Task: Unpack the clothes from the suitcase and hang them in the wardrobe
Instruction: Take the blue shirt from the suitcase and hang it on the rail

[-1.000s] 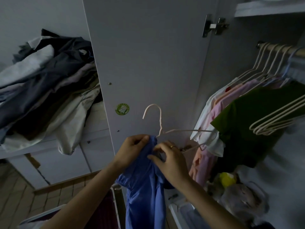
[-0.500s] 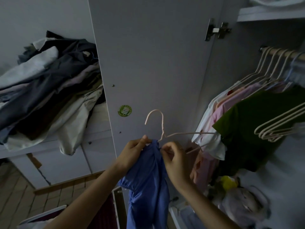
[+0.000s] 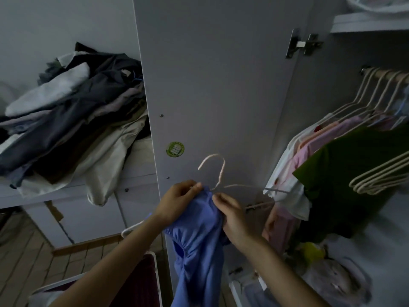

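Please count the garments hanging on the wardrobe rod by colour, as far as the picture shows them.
White garment: 1
Pink garments: at least 2, overlapping, so the exact number is unclear
Dark green garment: 1
Total: at least 4 on the wooden rod

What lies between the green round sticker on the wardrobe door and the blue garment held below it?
The pale hanger's hook, seen in the head view, between sticker and blue garment.

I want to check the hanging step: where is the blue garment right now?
In the head view, low centre: the blue garment hangs between the left hand and right hand, under the pink hanger, before the wardrobe door.
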